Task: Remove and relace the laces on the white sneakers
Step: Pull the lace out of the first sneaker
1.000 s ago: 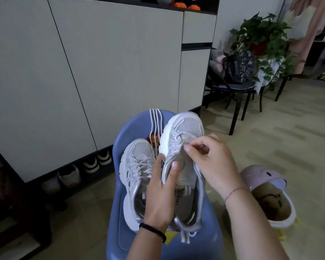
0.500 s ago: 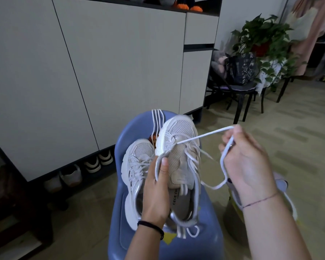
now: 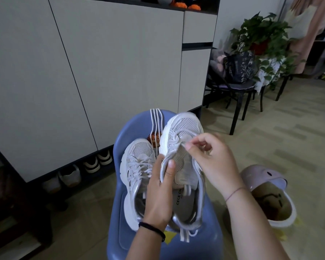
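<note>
1. Held sneaker (image 3: pixel 184 132): toe pointing away, tilted up over the blue chair (image 3: pixel 204 241), just beside the second sneaker (image 3: pixel 137 158).
2. Left hand (image 3: pixel 160 194): fingers curled round the held sneaker's left side, thumb on the eyelet edge.
3. Right hand (image 3: pixel 212 162): fingers bent, thumb and forefinger pinching the lace (image 3: pixel 198 165) by the top of the tongue; motion blur, exact hold unclear.
4. Second sneaker: flat on the chair seat, laced.
5. Loose lace (image 3: pixel 155 119): draped over the chair back.
6. Slipper (image 3: pixel 270 203): on the floor, right of the chair.
</note>
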The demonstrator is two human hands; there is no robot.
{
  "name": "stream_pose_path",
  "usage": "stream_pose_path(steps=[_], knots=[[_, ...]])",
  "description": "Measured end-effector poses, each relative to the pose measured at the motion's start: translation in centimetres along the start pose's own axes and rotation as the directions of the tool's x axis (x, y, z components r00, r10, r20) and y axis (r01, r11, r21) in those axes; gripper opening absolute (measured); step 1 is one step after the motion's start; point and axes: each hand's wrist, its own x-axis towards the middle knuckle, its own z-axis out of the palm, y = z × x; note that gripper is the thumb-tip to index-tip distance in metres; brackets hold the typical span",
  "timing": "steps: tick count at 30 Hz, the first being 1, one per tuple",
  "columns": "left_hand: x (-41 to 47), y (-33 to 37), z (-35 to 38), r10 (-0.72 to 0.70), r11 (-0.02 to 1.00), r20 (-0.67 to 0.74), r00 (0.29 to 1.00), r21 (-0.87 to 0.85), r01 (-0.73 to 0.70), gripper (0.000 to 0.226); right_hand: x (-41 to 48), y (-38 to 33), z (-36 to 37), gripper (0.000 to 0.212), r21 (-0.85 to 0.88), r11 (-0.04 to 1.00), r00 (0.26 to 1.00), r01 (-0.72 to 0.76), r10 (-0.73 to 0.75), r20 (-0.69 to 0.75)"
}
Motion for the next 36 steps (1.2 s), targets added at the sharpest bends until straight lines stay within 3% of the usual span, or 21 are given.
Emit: stream_pose_path(steps=[3,5,7,10,12,14,15,16,18,19,21,24,28,33,36], knots=[[0.0,-0.1,0.1,0.009,1.0,0.022,1.0,0.026,-0.009,0.095,0.2,0.3,0.6,0.01,-0.128,0.991,0.999,0.038,-0.038,0.001],[-0.1,-0.1,0.0,0.008,1.0,0.022,1.0,0.029,-0.009,0.096,0.3,0.4,0.5,0.013,-0.088,0.995,0.998,0.056,-0.056,0.001],[-0.1,0.0,-0.1,0.01,1.0,0.007,1.0,0.019,-0.011,0.094,0.2,0.4,0.2,0.014,0.105,0.994,0.999,0.038,-0.04,0.017],[0.0,0.0,-0.3,-0.004,1.0,-0.021,1.0,0.016,0.005,0.088,0.1,0.1,-0.8,0.016,0.426,0.905,0.999,0.005,0.009,-0.03],[0.2,-0.1,-0.6,-0.028,1.0,-0.051,0.998,0.002,0.028,0.09,0.3,-0.3,-1.9,0.013,0.681,0.732,0.992,0.016,0.074,-0.102],[0.3,-0.2,-1.0,-0.038,0.999,-0.073,0.997,-0.019,0.037,0.091,0.7,-0.3,-3.0,0.015,0.819,0.573,0.967,0.04,0.186,-0.177],[0.4,-0.2,-1.1,-0.034,0.999,-0.074,0.997,-0.02,0.033,0.09,0.8,-0.1,-3.3,0.019,0.805,0.592,0.942,0.04,0.246,-0.227],[0.3,-0.1,-1.0,-0.028,0.999,-0.068,0.997,-0.017,0.027,0.091,0.8,0.2,-3.4,0.023,0.735,0.678,0.914,0.017,0.286,-0.286],[0.2,0.0,-0.8,-0.024,1.0,-0.052,0.998,-0.012,0.024,0.093,0.8,1.0,-3.2,0.024,0.44,0.894,0.901,-0.086,0.258,-0.349],[0.1,0.0,-0.6,-0.027,1.0,-0.046,0.999,-0.011,0.027,0.094,0.8,1.3,-2.9,0.02,0.307,0.943,0.92,-0.13,0.23,-0.316],[0.1,0.0,-0.4,-0.026,1.0,-0.04,0.999,-0.006,0.026,0.097,0.6,1.5,-2.0,0.015,0.197,0.967,0.956,-0.16,0.201,-0.213],[0.2,-0.2,-0.3,-0.013,1.0,-0.028,1.0,0.018,0.013,0.099,0.4,0.8,-1.0,0.012,0.138,0.987,0.99,-0.085,0.099,-0.101],[0.1,-0.1,-0.1,0.013,0.999,0.0,1.0,0.039,-0.013,0.094,0.2,0.2,0.3,0.007,-0.078,0.997,1.0,0.019,-0.02,-0.014],[0.0,-0.1,-0.2,0.029,0.999,0.01,1.0,0.033,-0.029,0.096,0.4,0.3,0.8,0.012,-0.096,0.994,0.999,0.048,-0.046,0.027],[0.0,0.1,-0.4,0.029,1.0,-0.001,1.0,-0.01,-0.029,0.094,0.2,0.0,0.3,0.014,0.156,0.988,1.0,0.013,-0.015,0.01]])
